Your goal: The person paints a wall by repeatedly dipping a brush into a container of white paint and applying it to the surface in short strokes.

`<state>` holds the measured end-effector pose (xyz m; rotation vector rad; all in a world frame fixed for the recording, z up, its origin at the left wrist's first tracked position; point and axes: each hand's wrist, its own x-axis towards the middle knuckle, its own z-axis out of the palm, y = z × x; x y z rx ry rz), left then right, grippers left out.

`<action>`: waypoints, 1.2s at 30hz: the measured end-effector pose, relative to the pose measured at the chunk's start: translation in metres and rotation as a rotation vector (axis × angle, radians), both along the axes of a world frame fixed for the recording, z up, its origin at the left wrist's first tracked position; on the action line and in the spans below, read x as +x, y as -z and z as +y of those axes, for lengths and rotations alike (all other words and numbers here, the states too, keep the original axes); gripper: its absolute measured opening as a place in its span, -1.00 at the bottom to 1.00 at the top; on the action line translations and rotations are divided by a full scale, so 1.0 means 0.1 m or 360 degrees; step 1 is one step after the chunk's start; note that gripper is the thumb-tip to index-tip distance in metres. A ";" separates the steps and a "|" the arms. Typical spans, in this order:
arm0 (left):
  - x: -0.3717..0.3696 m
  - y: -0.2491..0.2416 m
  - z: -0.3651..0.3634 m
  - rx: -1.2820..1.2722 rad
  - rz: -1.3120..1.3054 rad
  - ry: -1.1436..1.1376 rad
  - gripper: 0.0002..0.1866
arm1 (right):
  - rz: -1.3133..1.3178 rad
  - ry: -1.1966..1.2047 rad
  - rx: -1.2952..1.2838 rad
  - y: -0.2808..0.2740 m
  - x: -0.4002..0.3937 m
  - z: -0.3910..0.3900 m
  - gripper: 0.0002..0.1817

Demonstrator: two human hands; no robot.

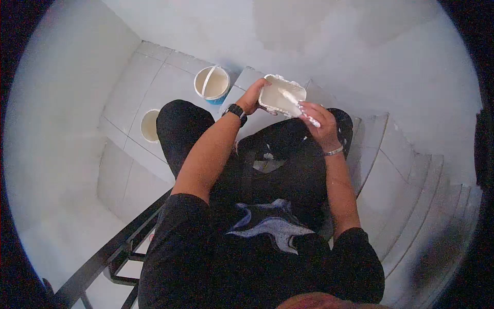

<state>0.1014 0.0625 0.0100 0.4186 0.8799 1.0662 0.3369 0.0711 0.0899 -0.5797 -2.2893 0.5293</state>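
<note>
My left hand, with a black watch at the wrist, grips the left side of a white paint-crusted tub. Its fingers are partly hidden under the tub. My right hand is closed around the handle of a white-smeared brush, whose head is inside the tub. The tub's open top faces up, and pale material coats its inside. Below both hands are my knees in dark trousers with white spots.
A blue and white bucket with a raised handle stands on the tiled landing, and a white container is beside my left knee. Steps lie at the right. A black railing runs at lower left. Pale walls rise ahead.
</note>
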 end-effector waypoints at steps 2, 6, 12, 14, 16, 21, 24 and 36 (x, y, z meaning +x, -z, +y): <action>0.01 -0.03 -0.03 0.0046 -0.0035 -0.0003 -0.46 | 0.0079 0.0055 0.0006 0.00 0.02 -0.02 -0.81; 0.01 -0.01 -0.02 0.0036 -0.0118 -0.0023 -0.44 | 0.0634 0.0378 -0.0539 0.21 0.08 0.05 -0.84; 0.01 0.16 0.00 0.0055 -0.0162 -0.0020 -0.44 | 0.1205 0.0367 -0.0869 0.40 0.12 0.07 -0.82; 0.02 0.17 0.00 0.0035 -0.0146 -0.0015 -0.45 | 0.1321 0.0348 -0.0846 0.42 0.11 0.04 -0.82; 0.03 0.19 -0.01 0.0141 0.0066 -0.0057 -0.44 | 0.1169 0.0373 -0.0685 0.45 0.15 0.05 -0.83; 0.01 0.28 0.01 0.0080 -0.0229 -0.0115 -0.42 | 0.1061 0.0337 -0.0447 0.50 0.19 0.05 -0.82; 0.06 0.21 -0.05 0.0145 -0.0277 -0.0169 -0.42 | 0.0830 0.0446 -0.0402 0.53 0.26 0.01 -0.82; 0.08 0.21 -0.06 0.0132 -0.0298 -0.0263 -0.41 | 0.0840 0.0550 -0.0485 0.70 0.27 0.05 -0.81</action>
